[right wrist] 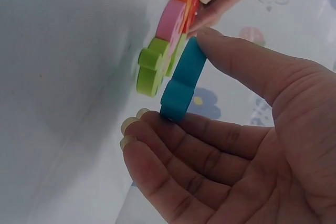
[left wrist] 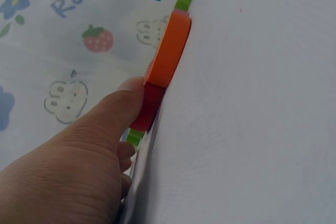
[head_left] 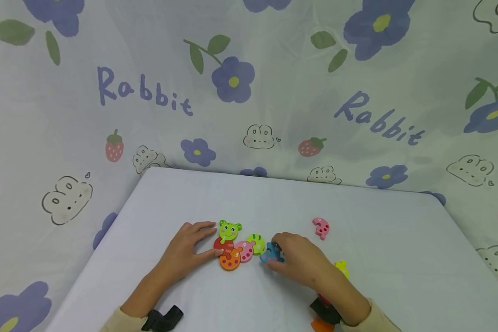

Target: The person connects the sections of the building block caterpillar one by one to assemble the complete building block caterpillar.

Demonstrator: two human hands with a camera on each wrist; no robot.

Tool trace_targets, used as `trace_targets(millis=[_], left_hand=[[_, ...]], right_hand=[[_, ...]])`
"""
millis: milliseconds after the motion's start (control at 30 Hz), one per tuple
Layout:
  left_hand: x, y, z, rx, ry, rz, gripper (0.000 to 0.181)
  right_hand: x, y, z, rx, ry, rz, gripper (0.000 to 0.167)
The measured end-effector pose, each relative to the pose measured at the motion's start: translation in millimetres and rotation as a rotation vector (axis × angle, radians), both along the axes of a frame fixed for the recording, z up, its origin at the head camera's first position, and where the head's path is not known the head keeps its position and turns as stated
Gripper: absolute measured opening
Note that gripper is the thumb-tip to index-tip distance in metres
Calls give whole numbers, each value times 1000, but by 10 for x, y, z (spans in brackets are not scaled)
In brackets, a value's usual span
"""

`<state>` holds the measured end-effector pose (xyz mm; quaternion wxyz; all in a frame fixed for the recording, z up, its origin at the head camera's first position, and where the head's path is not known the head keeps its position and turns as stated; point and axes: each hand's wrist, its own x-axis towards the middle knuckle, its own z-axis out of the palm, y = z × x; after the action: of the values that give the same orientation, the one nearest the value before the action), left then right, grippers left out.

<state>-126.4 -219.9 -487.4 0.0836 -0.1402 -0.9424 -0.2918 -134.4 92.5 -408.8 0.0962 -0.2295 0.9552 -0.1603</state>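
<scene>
A blue piece [head_left: 271, 253] is pinched between the thumb and fingers of my right hand [head_left: 305, 260]; in the right wrist view this blue piece [right wrist: 184, 80] is held on edge, apart from the green piece [right wrist: 150, 72]. Joined in a curved row are a green head piece [head_left: 230, 230], a red piece [head_left: 222, 246], an orange piece [head_left: 230, 260], a pink piece [head_left: 245, 251] and a green piece [head_left: 256, 244]. My left hand [head_left: 185, 249] rests at the row's left side, its thumb touching the red piece [left wrist: 148, 106].
A separate pink piece [head_left: 322, 228] lies on the white table [head_left: 382, 240] at the back right. A yellow piece [head_left: 341, 268] and an orange piece [head_left: 323, 325] lie partly hidden by the right forearm. Behind the table hangs a patterned cloth [head_left: 274, 83].
</scene>
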Motion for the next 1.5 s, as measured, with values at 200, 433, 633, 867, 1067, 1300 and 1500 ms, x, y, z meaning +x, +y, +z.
trace_targets(millis=[200, 433, 633, 867, 1067, 1300, 1500], left_hand=[[-3, 6, -3, 2, 18, 1, 68], [9, 3, 2, -3, -3, 9, 68], [7, 9, 2, 4, 9, 2, 68], [3, 13, -8, -1, 14, 6, 68], [3, 5, -8, -2, 0, 6, 68], [-4, 5, -15, -3, 1, 4, 68], [2, 9, -9, -3, 3, 5, 67]], right_hand=[[-22, -74, -32, 2, -37, -35, 56], [-19, -172, -88, 24, -56, -71, 55], [-13, -231, -93, 37, -52, -129, 56], [11, -266, -80, 48, -31, -164, 57], [36, -297, -82, 48, -26, -178, 55], [35, -331, -108, 69, -21, -183, 56], [39, -350, -116, 82, -3, -183, 59]])
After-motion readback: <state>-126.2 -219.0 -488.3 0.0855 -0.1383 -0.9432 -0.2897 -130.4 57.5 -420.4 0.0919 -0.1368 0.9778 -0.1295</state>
